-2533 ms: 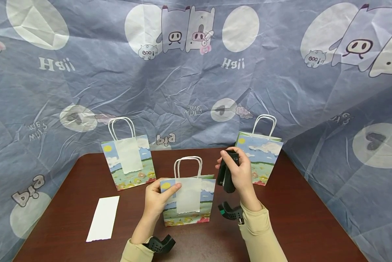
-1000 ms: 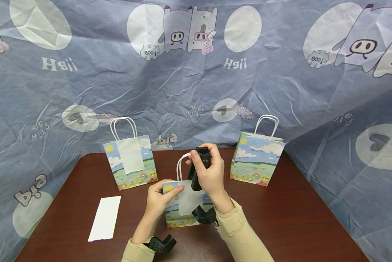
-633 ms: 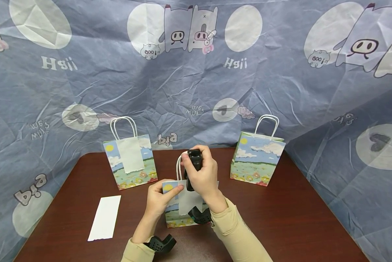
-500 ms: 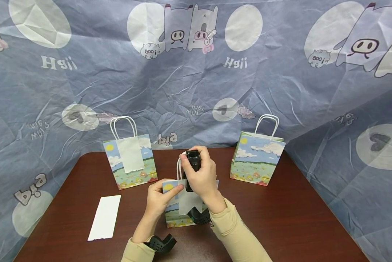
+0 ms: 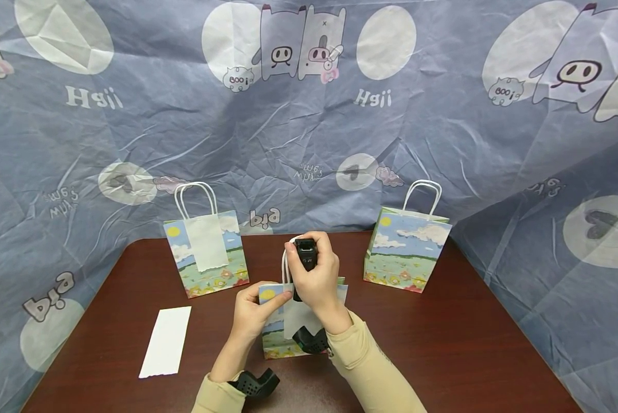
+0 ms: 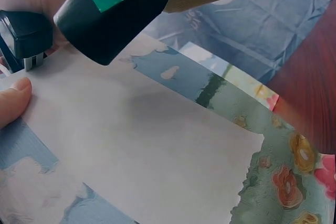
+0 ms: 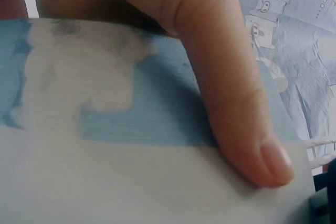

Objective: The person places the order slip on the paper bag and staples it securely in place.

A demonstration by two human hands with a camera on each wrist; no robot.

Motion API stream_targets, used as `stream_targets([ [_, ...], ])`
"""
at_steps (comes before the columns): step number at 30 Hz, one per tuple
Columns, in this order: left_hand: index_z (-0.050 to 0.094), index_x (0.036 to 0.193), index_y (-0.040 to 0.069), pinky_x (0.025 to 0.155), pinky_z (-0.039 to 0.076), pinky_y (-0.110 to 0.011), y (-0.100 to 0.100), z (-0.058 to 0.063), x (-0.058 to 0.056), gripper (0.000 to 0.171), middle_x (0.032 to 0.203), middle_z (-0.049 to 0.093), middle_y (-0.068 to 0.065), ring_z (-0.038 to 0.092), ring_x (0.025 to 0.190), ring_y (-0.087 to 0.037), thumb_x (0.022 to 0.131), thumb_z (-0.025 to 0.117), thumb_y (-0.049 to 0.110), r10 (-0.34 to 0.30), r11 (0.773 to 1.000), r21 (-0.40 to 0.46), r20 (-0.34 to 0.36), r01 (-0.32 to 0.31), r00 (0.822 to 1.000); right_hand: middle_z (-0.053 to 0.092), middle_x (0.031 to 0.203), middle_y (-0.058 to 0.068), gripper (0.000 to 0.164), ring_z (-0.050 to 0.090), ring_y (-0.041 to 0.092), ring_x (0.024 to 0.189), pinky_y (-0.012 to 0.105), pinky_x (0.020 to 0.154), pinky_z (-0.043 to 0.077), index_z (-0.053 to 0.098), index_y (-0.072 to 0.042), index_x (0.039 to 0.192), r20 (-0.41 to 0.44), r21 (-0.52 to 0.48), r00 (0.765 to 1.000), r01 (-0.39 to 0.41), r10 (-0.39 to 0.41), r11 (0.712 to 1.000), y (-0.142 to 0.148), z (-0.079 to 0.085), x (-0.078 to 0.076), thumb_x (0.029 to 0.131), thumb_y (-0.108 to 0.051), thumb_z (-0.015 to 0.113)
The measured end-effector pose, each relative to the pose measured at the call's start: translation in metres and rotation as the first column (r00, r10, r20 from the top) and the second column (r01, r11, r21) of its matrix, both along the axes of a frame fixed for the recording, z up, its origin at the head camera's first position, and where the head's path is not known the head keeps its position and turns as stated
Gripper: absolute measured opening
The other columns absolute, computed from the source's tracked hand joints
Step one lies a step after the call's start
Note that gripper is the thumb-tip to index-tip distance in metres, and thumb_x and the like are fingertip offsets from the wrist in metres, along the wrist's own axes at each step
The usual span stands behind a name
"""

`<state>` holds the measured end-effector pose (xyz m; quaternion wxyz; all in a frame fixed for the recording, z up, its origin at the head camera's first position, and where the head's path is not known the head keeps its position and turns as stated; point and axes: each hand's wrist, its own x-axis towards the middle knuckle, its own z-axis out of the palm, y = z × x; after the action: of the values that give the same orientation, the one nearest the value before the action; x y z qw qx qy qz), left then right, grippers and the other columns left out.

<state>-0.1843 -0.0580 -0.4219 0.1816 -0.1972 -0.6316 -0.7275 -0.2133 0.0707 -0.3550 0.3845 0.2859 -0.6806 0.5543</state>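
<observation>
The middle paper gift bag (image 5: 272, 338), printed with a sun, sky and flower meadow, stands upright with a blank white paper slip (image 5: 294, 324) against its front. My left hand (image 5: 251, 310) pinches the bag's top left edge, its thumb (image 7: 236, 93) lying over the corner of the slip in the right wrist view. My right hand (image 5: 316, 275) grips a black stapler (image 5: 306, 255). In the left wrist view the stapler's head (image 6: 26, 35) sits right at the slip's upper edge, close beside the left thumb. The right hand hides part of the bag's handles.
At the back left stands another bag (image 5: 182, 261) with a white slip (image 5: 206, 244) on its front. A third bag (image 5: 404, 252), without a slip on its front, is at the back right. One loose white slip (image 5: 165, 341) lies on the table's left (image 5: 118, 321).
My right hand has carried the stapler leftward from beside the middle bag to its top edge, over the slip. Over the last half second both hands hardly move. The left hand keeps its pinch.
</observation>
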Motion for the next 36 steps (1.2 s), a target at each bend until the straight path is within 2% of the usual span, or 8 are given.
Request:
stream_targets([
  [5,0.064,0.085,-0.012,0.048,0.045,-0.024,0.000,0.001,0.000,0.012,0.067,0.060,0.004,0.052,0.054,-0.009,0.075,0.069,-0.015,0.013,1.000,-0.006,0.011,-0.013,1.000,0.063,0.075,0.011,0.015,0.059,0.017,0.053,0.025,0.045,0.047,0.051,0.000,0.094,0.010,-0.021,1.000,-0.001,0.001,1.000,-0.001,-0.001,-0.004,0.087,-0.006,0.063],
  [8,0.065,0.088,-0.009,0.048,0.046,-0.026,-0.003,-0.009,-0.007,0.014,0.069,0.061,0.002,0.054,0.055,-0.010,0.075,0.071,-0.012,0.003,1.000,-0.023,0.014,-0.002,1.000,0.063,0.075,0.011,0.016,0.059,0.018,0.054,0.026,0.045,0.048,0.050,-0.001,0.092,0.025,-0.026,1.000,-0.002,0.002,1.000,-0.002,-0.001,-0.006,0.086,-0.008,0.064],
  [12,0.064,0.097,-0.007,0.054,0.050,-0.027,-0.011,-0.016,-0.014,0.023,0.080,0.064,0.002,0.059,0.066,-0.011,0.076,0.071,-0.011,-0.080,0.995,-0.065,0.011,0.081,0.997,0.063,0.075,0.011,0.016,0.059,0.018,0.054,0.026,0.045,0.048,0.050,-0.001,0.091,0.039,-0.021,0.999,-0.005,0.006,1.000,-0.002,-0.001,-0.007,0.086,-0.008,0.064],
  [15,0.061,0.105,-0.009,0.069,0.052,-0.028,-0.015,0.000,-0.011,0.035,0.095,0.065,0.000,0.061,0.087,-0.011,0.072,0.072,-0.015,-0.132,0.983,-0.137,-0.038,0.126,0.991,0.063,0.075,0.011,0.016,0.059,0.017,0.053,0.026,0.045,0.048,0.050,-0.002,0.091,0.041,-0.016,0.999,-0.003,0.004,1.000,-0.002,-0.001,-0.008,0.086,-0.009,0.064],
  [18,0.061,0.109,-0.008,0.082,0.048,-0.030,-0.014,0.019,-0.008,0.044,0.105,0.066,-0.004,0.058,0.101,-0.011,0.068,0.077,-0.011,-0.125,0.964,-0.246,-0.094,0.099,0.988,0.063,0.074,0.011,0.016,0.059,0.017,0.053,0.026,0.044,0.048,0.050,-0.002,0.091,0.050,-0.016,0.999,-0.007,0.007,1.000,-0.002,-0.001,-0.009,0.087,-0.010,0.064],
  [23,0.067,0.104,0.000,0.086,0.047,-0.036,-0.008,0.039,-0.004,0.039,0.099,0.069,-0.007,0.063,0.094,-0.014,0.068,0.082,0.000,-0.114,0.928,-0.366,-0.104,0.068,0.988,0.063,0.075,0.010,0.018,0.058,0.016,0.053,0.026,0.044,0.048,0.050,-0.002,0.091,0.071,-0.013,0.997,-0.001,0.002,1.000,-0.003,0.000,-0.008,0.087,-0.013,0.064],
  [29,0.068,0.097,0.000,0.083,0.049,-0.036,-0.002,0.042,-0.001,0.032,0.092,0.070,-0.010,0.065,0.089,-0.015,0.068,0.081,0.000,-0.061,0.925,-0.381,-0.172,-0.009,0.983,0.063,0.074,0.010,0.018,0.058,0.015,0.053,0.026,0.044,0.048,0.050,-0.002,0.090,0.076,-0.019,0.997,0.002,-0.001,1.000,-0.002,0.000,-0.009,0.087,-0.014,0.063],
  [36,0.068,0.090,-0.003,0.079,0.051,-0.034,0.004,0.037,-0.003,0.028,0.083,0.069,-0.012,0.066,0.082,-0.016,0.065,0.081,-0.007,-0.044,0.952,-0.305,-0.234,-0.030,0.971,0.063,0.071,0.013,0.015,0.058,0.018,0.049,0.025,0.043,0.047,0.050,0.001,0.087,0.064,-0.007,0.998,-0.006,0.006,1.000,0.000,-0.002,-0.012,0.085,-0.005,0.064],
])
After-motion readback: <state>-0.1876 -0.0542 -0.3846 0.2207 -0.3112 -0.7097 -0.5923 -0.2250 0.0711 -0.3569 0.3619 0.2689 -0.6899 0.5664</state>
